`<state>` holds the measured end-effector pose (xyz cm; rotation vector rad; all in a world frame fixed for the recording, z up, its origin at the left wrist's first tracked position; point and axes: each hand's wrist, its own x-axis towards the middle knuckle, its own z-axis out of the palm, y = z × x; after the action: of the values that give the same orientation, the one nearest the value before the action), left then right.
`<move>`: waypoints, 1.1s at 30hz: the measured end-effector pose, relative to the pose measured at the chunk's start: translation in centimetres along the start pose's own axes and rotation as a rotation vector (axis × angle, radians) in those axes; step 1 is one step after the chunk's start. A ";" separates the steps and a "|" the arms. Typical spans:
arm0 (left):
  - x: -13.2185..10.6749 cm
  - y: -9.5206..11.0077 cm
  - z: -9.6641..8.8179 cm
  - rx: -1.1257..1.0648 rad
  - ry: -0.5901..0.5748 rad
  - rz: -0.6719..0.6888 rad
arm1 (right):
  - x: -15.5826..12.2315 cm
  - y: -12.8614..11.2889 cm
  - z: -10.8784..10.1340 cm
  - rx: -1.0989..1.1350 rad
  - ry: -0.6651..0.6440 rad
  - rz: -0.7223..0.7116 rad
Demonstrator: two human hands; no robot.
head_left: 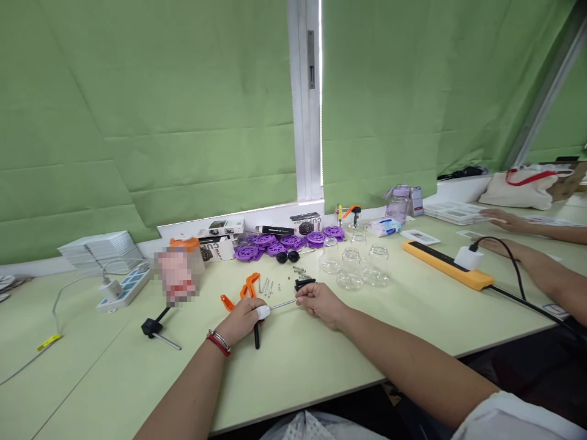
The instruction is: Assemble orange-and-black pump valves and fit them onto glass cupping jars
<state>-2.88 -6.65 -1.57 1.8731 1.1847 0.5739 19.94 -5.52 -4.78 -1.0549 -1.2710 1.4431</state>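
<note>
My left hand [242,320] is closed around a tool with a white end [263,312] and a thin metal rod [283,304]; a black stem [256,336] hangs below it. My right hand [320,302] is closed, pinching the rod's far tip beside a small black part [304,283]. Orange plastic pieces [250,285], several metal pins [266,286] and springs [299,271] lie just beyond my hands on the pale green table [321,360].
Several clear glass jars [351,266] stand behind my right hand, with purple discs [284,242] and small boxes [220,229] at the back. An orange power strip [447,265] with a cable lies right. Another person's hands [502,232] rest far right. A white power strip [123,287] and black tool [153,327] sit left.
</note>
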 end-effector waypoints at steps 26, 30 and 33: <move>0.4 -0.5 0.1 0.012 0.003 0.026 | 0.0 0.1 -0.1 -0.062 -0.049 0.001; 0.5 -0.7 0.2 0.009 0.009 0.023 | 0.0 0.2 -0.1 -0.069 -0.049 0.016; 0.5 -0.8 0.2 0.004 0.012 0.033 | 0.0 0.2 -0.1 -0.083 -0.039 0.025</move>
<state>-2.91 -6.12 -2.42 1.8982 1.1648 0.6021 19.97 -5.48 -4.96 -1.1059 -1.3598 1.4473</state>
